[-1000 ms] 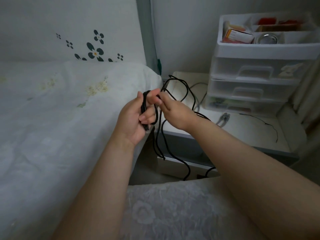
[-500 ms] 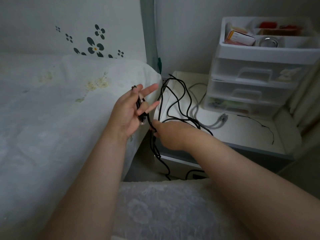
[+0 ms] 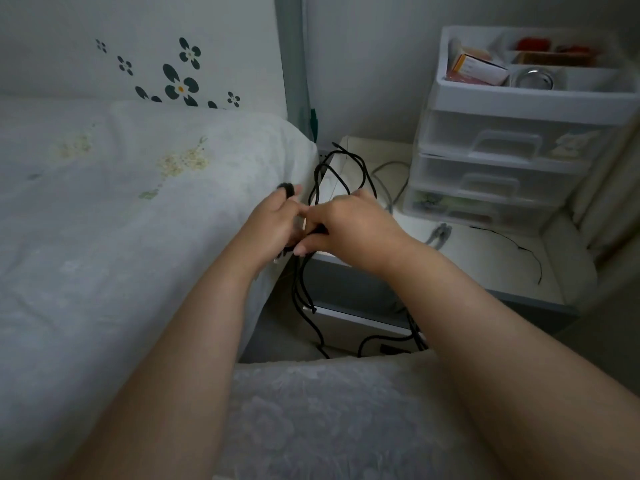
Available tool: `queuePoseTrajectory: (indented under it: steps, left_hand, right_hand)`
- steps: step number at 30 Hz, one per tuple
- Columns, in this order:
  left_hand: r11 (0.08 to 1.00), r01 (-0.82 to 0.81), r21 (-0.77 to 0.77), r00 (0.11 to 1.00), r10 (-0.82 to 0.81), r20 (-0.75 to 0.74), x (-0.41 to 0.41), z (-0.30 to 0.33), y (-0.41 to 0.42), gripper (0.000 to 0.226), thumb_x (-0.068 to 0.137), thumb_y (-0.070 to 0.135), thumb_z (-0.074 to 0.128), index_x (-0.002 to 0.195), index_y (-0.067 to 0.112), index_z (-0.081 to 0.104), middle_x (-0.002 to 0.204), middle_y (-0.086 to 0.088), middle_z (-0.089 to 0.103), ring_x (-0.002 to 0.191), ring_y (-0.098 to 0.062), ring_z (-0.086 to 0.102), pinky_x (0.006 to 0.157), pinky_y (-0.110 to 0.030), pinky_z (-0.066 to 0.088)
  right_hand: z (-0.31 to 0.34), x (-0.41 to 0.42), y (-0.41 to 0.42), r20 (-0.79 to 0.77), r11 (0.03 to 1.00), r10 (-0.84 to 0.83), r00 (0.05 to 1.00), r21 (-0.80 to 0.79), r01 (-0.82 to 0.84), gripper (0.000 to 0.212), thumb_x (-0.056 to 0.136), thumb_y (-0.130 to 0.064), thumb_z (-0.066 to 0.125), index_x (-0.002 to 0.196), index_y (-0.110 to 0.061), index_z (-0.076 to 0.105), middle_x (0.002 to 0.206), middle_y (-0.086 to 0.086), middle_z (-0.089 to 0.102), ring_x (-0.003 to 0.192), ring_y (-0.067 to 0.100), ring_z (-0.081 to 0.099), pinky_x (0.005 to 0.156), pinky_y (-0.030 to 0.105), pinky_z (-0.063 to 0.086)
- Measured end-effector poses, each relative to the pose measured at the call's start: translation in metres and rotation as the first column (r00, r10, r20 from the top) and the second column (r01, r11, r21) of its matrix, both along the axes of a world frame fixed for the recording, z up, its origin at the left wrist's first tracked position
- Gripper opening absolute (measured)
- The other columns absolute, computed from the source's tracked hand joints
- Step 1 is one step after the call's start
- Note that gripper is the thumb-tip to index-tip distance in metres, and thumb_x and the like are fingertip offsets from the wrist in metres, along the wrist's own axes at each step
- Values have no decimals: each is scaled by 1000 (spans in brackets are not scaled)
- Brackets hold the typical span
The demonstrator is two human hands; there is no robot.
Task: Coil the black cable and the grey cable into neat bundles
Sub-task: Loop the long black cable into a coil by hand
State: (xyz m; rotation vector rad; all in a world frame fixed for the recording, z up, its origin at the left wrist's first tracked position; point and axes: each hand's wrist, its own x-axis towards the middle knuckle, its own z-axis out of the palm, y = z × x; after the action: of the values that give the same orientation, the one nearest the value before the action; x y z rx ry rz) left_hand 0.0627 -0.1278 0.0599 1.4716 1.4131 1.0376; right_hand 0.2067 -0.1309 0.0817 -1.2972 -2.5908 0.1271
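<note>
The person's left hand is holding a small bundle of the black cable, its grip wrapped round the coils, and a dark loop of it is poking up above the fingers right at the edge of the bed. The right hand is meeting it just beside, thumb and fingers pinching a strand of that same cable where the two hands are touching. Loose black loops are arching up behind the hands over the near corner of the white counter, and more slack is hanging down below the hands in the gap between bed and counter, trailing towards the floor, where it is passing out of sight behind a pale cloth across the person's lap.

The grey cable is lying on the counter, well clear of both hands, curving back towards the plastic drawer unit and partly hidden behind the right wrist; its plug end is showing further right on the counter top. A thin black wire is lying along the counter's right side. The open tray on top of the drawers is holding a small box and a round metal tin
</note>
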Motion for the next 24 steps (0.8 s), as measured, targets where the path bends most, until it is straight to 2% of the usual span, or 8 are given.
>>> queuePoseTrajectory:
  steps: [1,3,7,11,14,17,20,24]
  left_hand:
    - [999,46,-19,999,-46,-23,2,1,-2,29,102,18,33,118,15,57,91,-3,71,76,-18,67,77,-33,52]
    - [985,161,-62,986,-163,-25,3,3,-6,31,101,17,32,87,10,59,62,-8,67,57,-26,65,61,-33,53]
    - [949,291,-123,947,-267,179,3,3,-11,46,104,32,31,64,13,44,40,-3,44,29,-12,31,36,-21,28]
    - [882,454,-124,804,-345,485,1,1,-12,38,104,31,30,78,12,51,43,2,35,29,-5,24,35,-16,21]
    - [835,544,-81,688,-389,613,-3,-2,-11,39,100,29,33,99,4,63,52,4,35,39,-5,30,40,-17,28]
    - [799,601,-23,582,-417,698,-4,-5,-13,40,100,28,32,99,6,65,56,5,40,46,-5,35,46,-18,37]
    - [789,615,17,552,-445,706,-1,-3,-17,41,98,30,34,98,9,69,52,7,46,49,-6,40,48,-17,39]
    - [856,517,1,570,-345,746,10,3,-25,48,101,29,27,96,5,69,39,8,39,53,-10,55,61,-21,51]
  right_hand:
    - [0,1,1,-40,1000,-1,999,11,1,27,83,-52,61,81,-25,61,74,-6,66,79,15,59,93,33,29]
    - [0,3,1,-142,1000,12,990,14,-10,29,79,-51,66,81,-22,61,71,-8,66,77,12,59,94,31,27]
    - [6,16,7,-304,999,-41,952,-5,41,46,71,-54,71,104,-26,56,86,-9,64,80,9,55,91,27,25]
    - [7,24,13,-462,987,-29,886,-156,-48,29,79,-41,70,103,-24,68,87,-12,60,83,8,58,81,30,48]
    - [5,29,20,-598,964,-71,798,-246,-99,15,86,-23,67,95,-12,72,87,2,67,87,19,64,84,36,51]
    - [1,28,22,-665,952,-97,741,-279,-126,10,89,-20,63,81,-22,69,77,0,68,79,20,62,84,39,50]
    - [-4,23,24,-702,948,-114,703,-288,-134,19,90,-21,62,72,-26,62,68,-7,60,72,12,53,75,31,45]
    - [-8,21,26,-754,931,-166,635,-332,-152,32,93,-32,55,76,-5,62,72,5,56,71,14,50,70,30,42]
